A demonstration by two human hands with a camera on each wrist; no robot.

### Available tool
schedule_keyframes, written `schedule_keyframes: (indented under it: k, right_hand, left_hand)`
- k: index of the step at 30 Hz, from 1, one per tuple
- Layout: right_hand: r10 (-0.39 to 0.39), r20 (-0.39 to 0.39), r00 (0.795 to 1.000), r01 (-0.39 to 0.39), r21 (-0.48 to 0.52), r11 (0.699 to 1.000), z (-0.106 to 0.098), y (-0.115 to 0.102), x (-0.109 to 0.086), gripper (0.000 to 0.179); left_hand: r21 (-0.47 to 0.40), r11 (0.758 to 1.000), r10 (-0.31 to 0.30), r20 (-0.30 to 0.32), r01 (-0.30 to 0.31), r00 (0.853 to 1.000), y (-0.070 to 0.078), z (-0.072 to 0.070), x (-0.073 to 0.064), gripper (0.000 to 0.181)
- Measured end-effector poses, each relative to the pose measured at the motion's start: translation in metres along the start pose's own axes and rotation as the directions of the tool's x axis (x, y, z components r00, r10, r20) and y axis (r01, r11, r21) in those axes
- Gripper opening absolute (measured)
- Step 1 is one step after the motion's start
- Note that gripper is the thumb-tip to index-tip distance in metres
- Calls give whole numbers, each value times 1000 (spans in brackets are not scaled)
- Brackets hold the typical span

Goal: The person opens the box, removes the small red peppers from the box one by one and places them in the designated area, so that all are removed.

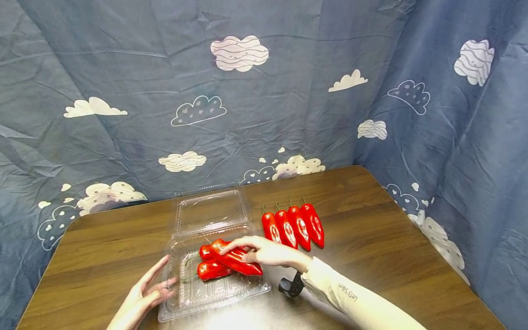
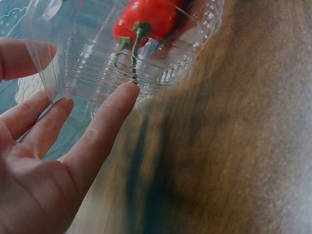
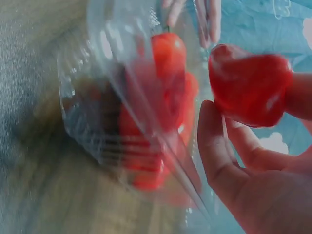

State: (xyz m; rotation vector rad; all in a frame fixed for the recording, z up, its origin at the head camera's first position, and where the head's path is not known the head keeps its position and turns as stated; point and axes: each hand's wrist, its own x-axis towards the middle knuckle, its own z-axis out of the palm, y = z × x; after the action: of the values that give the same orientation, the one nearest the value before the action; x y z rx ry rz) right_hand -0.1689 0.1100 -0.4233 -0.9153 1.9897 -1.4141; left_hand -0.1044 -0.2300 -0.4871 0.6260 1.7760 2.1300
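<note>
A hinged clear plastic container (image 1: 185,305) stands with its lid (image 1: 212,211) laid back. Inside lie red peppers (image 1: 212,270) with green stems, their stem ends pointing left. My right hand (image 1: 264,250) holds another long red pepper (image 3: 248,85) above them, slanting across the tray, thumb on one side and fingers on the other. At the container's left side is my left hand (image 1: 148,291), fingers extended, fingertips (image 2: 119,95) right at the clear wall. The right wrist view is partly blurred, with the clear plastic overlapping the peppers inside.
Several more red peppers (image 1: 305,229) lie in a row to the right of the container, stems away from me, partly behind my right forearm. The brown wooden table (image 1: 363,220) ends at a blue cloud-patterned curtain (image 1: 288,101). A black wrist device (image 1: 290,286) is at my right cuff.
</note>
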Motion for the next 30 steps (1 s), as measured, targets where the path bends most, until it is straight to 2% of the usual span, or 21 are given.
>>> schedule_keyframes:
  k: [6,18,30]
  right_hand:
    - [-6,-55,998,7,21,1000,-13,-1,-8,49]
    - [-25,-145,989,25,-4,1000,-26,4,-19,38]
    - [-56,-229,972,42,-63,997,-38,12,-34,42]
  left_hand:
    - [-9,1000,-22,-30,21,999,0,2,2,66]
    - [-39,999,13,-7,-14,1000,-2,1,-1,66]
    - [-36,999,9,12,-9,1000,-2,-1,0,66]
